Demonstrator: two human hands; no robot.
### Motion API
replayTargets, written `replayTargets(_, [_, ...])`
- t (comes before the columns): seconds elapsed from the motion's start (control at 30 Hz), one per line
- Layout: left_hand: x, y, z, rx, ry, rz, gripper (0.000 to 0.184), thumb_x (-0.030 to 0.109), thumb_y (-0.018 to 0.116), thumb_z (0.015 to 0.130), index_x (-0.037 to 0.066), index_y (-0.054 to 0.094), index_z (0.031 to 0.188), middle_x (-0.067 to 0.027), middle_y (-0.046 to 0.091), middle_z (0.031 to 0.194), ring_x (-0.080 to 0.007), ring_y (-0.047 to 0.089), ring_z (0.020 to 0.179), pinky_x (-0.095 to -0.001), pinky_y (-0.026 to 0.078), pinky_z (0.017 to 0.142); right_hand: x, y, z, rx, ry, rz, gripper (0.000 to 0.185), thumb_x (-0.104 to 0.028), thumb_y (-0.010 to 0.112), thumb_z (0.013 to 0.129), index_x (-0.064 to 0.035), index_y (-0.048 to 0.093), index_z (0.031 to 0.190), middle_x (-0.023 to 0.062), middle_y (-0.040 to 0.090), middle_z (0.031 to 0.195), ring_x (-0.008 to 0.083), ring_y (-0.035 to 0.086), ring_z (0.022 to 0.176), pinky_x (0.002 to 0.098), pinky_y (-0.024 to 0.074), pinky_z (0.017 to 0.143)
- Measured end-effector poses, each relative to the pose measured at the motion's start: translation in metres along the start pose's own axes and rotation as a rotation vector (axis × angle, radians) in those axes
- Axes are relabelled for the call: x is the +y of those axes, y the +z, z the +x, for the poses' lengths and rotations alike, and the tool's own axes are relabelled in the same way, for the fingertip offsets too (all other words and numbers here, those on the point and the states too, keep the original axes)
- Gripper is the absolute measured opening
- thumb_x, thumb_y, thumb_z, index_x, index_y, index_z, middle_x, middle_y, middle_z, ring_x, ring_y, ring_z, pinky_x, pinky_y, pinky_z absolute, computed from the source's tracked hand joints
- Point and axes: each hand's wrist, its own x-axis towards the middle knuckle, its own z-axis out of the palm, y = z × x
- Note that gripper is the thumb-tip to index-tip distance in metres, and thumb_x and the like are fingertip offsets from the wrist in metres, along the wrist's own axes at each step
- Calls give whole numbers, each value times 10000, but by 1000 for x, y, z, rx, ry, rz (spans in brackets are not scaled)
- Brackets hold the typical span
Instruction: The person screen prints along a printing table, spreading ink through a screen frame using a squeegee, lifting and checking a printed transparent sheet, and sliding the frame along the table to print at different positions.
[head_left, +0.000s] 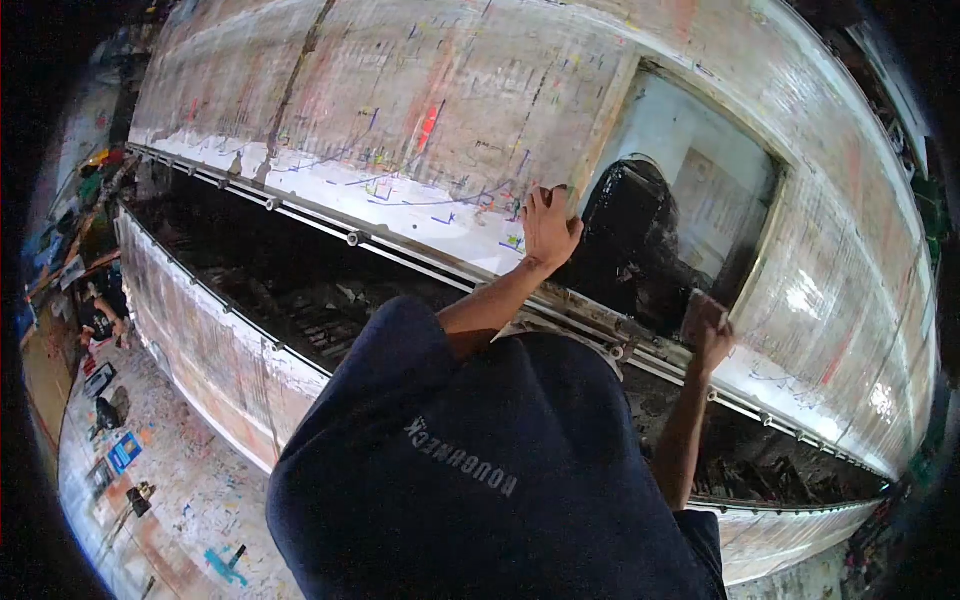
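Observation:
A rectangular framed panel (745,140) with a glossy grey-blue surface lies on the long, stained board in front of me. A large black shape (635,230) shows on it; I cannot tell whether it is ink or a reflection. My left hand (550,230) is at the panel's left side, its fingers bent over the frame edge. At the lower right corner of the panel my right hand (712,335) is closed, with a flat brownish piece (692,312) at its fingers, too blurred to name.
A metal rail (450,262) with knobs runs along the board's near edge. Beyond a dark gap, a second long board (215,345) stands at the left. Another person (102,315) is at the far left. A turquoise tool (226,565) and a blue packet (124,453) lie on the paint-spattered floor.

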Motion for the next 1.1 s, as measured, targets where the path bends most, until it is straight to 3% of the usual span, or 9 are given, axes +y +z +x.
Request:
replayTargets(0.07, [-2, 0, 2, -21, -28, 1, 627, 182, 802, 782, 57, 486, 1310, -229, 479, 1227, -461, 481, 1181, -596, 396, 973, -93, 31, -30, 115, -294, -91, 281, -215, 709, 906, -47, 778, 1120, 117, 749, 921, 256, 718, 825, 385, 577, 777])
replayTargets(0.2, [-8, 1, 3, -73, -42, -103, 679, 220, 778, 797, 50, 452, 1369, -263, 461, 1204, -468, 471, 1155, -592, 405, 957, -235, 75, 41, -575, -513, -408, 233, -276, 651, 932, -93, 729, 1055, 186, 729, 1031, 463, 663, 927, 519, 531, 813])
replayTargets(0.43, [-9, 2, 10, -87, -37, -116, 665, 186, 756, 795, 16, 435, 1353, -254, 450, 1187, -462, 474, 1127, -565, 404, 956, -216, 150, 15, -48, -863, -221, 214, -213, 741, 886, -103, 773, 1067, 119, 701, 891, 363, 671, 823, 473, 551, 745])
replayTargets(0.57, [-3, -9, 6, -116, -62, -143, 630, 171, 756, 795, 54, 471, 1345, -258, 461, 1196, -461, 482, 1142, -575, 411, 950, -215, 121, -25, -239, -717, -260, 174, -248, 761, 910, -121, 794, 1026, 112, 721, 915, 354, 672, 848, 452, 552, 763])
replayTargets(0.67, [-7, 3, 6, -37, -23, -62, 657, 171, 779, 775, 84, 477, 1352, -259, 467, 1199, -458, 485, 1147, -559, 426, 904, -277, 96, 37, -911, -364, -596, 235, -387, 734, 944, -172, 813, 995, 129, 729, 935, 369, 679, 873, 464, 549, 789])
replayTargets(0.77, [2, -6, 3, -107, -48, -102, 680, 198, 797, 796, 66, 454, 1368, -215, 583, 1161, -455, 594, 1092, -591, 429, 900, -286, 98, 42, -578, -273, -236, 286, -437, 708, 948, -189, 807, 1051, 139, 736, 992, 367, 694, 940, 483, 545, 819])
replayTargets(0.83, [11, -9, -1, -105, -60, -109, 674, 207, 802, 790, 78, 459, 1356, -205, 597, 1164, -438, 607, 1098, -589, 425, 921, -236, 133, 14, 11, -600, -421, 289, -400, 738, 923, -190, 788, 1116, 129, 739, 1047, 348, 703, 989, 471, 549, 847])
replayTargets(0.93, [14, -15, 4, -78, -32, -91, 665, 188, 802, 792, 47, 440, 1332, -224, 603, 1158, -447, 621, 1078, -592, 442, 913, -217, 102, -42, -104, -775, -268, 280, -207, 777, 864, -155, 770, 1140, 83, 754, 1127, 346, 719, 1006, 438, 577, 892])
replayTargets(1.1, [30, -14, 2, -23, 40, -304, 646, 100, 807, 780, -31, 429, 1287, -287, 597, 1120, -499, 633, 1018, -580, 503, 848, -110, -22, 0, -144, -189, 330, 386, -264, 753, 903, -49, 715, 1221, 79, 758, 1158, 220, 735, 979, 368, 587, 889])
